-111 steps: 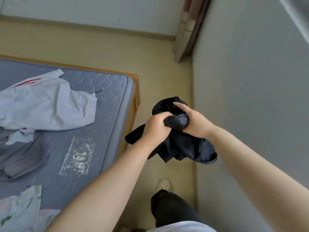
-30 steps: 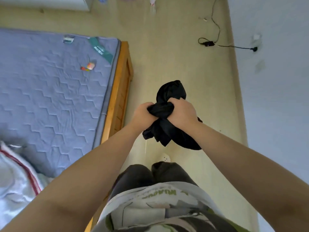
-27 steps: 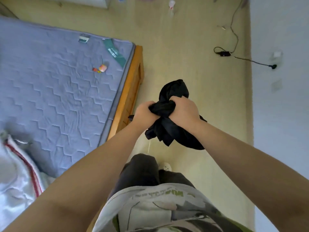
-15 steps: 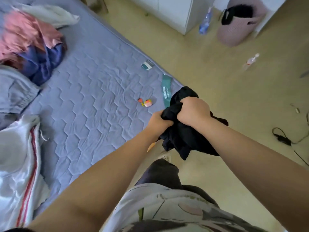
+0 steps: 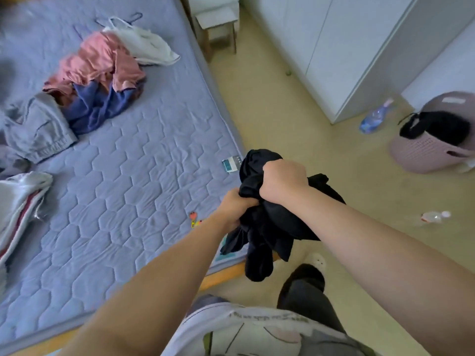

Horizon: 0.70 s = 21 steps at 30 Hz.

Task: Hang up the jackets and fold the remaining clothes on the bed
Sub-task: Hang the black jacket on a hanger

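Two fists: the left hand [image 5: 235, 209] and right hand [image 5: 282, 181] stay clenched on the bunched black garment [image 5: 267, 227], now carried round to the bed [image 5: 128, 181], probably for folding.

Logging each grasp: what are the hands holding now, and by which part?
A bunched black fabric garment: right hand clenches its top, left hand its left side. Which part of the garment cannot be told.
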Tool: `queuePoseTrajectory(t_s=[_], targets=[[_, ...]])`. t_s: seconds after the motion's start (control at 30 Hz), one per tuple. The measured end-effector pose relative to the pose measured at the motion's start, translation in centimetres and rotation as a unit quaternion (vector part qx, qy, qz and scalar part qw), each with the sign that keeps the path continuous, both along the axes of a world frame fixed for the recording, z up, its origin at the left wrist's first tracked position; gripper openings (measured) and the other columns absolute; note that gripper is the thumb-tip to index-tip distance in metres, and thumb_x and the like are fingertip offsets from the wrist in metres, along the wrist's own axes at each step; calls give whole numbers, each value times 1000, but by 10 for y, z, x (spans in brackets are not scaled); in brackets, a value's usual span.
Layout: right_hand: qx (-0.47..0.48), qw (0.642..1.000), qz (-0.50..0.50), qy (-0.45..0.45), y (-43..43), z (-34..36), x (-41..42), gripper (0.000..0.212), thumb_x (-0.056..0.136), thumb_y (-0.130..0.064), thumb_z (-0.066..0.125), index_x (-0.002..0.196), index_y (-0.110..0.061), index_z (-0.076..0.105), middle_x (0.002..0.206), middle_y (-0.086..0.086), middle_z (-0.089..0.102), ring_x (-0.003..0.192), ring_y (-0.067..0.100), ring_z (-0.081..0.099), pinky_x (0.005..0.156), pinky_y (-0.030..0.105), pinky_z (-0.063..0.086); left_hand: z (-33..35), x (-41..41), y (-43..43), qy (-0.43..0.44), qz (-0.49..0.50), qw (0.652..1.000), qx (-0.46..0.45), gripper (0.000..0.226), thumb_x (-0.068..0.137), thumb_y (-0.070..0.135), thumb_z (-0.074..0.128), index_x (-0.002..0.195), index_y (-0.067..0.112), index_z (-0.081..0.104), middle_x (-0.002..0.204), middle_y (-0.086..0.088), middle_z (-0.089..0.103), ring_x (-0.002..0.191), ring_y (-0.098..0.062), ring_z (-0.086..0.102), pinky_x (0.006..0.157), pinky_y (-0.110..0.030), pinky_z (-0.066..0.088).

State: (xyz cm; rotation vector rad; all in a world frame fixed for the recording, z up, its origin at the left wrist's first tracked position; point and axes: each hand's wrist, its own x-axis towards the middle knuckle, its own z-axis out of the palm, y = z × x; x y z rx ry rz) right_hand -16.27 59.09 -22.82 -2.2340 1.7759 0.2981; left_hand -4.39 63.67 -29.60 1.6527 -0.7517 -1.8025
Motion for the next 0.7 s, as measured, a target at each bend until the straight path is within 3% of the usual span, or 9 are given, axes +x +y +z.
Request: queuePoseTrajectory(t_s=[0.1, 0.2, 0.33, 0.5, 0.7], targets=[[-15, 998, 52, -21, -53, 2, -59, 29, 77, -10, 53, 61, -18, 29, 61, -1, 36, 53, 17, 32, 47, 25, 19, 6, -54, -50, -13, 29, 999, -32, 23, 79, -9, 64, 96, 6, 66, 97, -17, 69, 97, -33, 66, 88, -42, 55], [-35, 993, 110, -25, -108, 8, -108, 34, 79, -12, 55, 61, -20, 27, 63, -3, 35, 64, 23, 42, 50, 25, 22, 15, -104, -99, -37, 54, 996, -61, 24, 80, -8, 66, 93, 12, 65, 87, -7, 69, 82, -19, 67, 73, -28, 57], [-44, 988, 144, -32, -177, 8, -141, 35, 80, -13, 55, 61, -21, 27, 63, -3, 37, 66, 23, 44, 49, 25, 21, 16, -139, -160, -51, 81, 993, -66, 25, 80, -4, 68, 97, 14, 65, 90, -7, 70, 87, -24, 68, 75, -32, 58], [-53, 984, 167, -44, -258, 0, -151, 39, 82, -15, 56, 61, -22, 23, 63, -2, 39, 61, 21, 41, 47, 24, 16, 16, -149, -234, -61, 100, 990, -77, 24, 80, -3, 69, 100, 9, 65, 86, -4, 69, 81, -14, 68, 62, -18, 54], [-41, 980, 184, -54, -380, 5, -135, 37, 80, -13, 55, 61, -21, 25, 60, -3, 36, 51, 13, 31, 46, 24, 15, 20, -128, -354, -61, 98, 991, -73, 30, 80, -7, 67, 108, 4, 64, 99, -13, 69, 94, -26, 67, 75, -28, 59]])
